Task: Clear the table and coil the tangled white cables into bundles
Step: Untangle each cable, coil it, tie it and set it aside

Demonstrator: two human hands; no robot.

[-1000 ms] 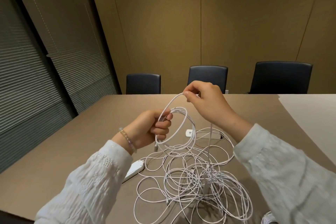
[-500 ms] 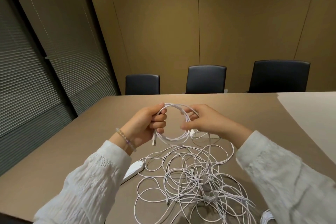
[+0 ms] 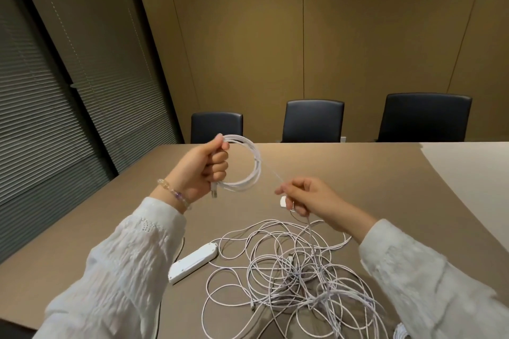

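Brown and long, the worktop runs up to three dark chairs against a tan wall, with slatted blinds off to one side. Above it, the left hand is curled round one side of a small coil of white cable, holding the loops upright, with a plug end hanging just below the fist. From the far side of the coil a single strand slants down to the right hand, which pinches it between thumb and fingertips; the strand then drops from that hand into the tangle.

That tangle, a loose heap of white cable loops, lies on the worktop nearer the person than the coil and mostly below the right hand. A white power strip rests flat beside the tangle, on the side under the left sleeve, and a small white adapter sits just beyond the right hand, partly hidden by it. At the bottom edge, past the tangle, a bit of another white bundle shows; I cannot tell what it is.

The step in hand looks like winding: one cable is being fed out of the heap and laid onto the coil, turn by turn. The next move probably calls for the right hand to draw more slack free and carry it round to the left hand's grip. Where the strand enters the heap, it crosses many loops, so a snag there seems likely and may need teasing apart first. Most of the cable is yet to be coiled.
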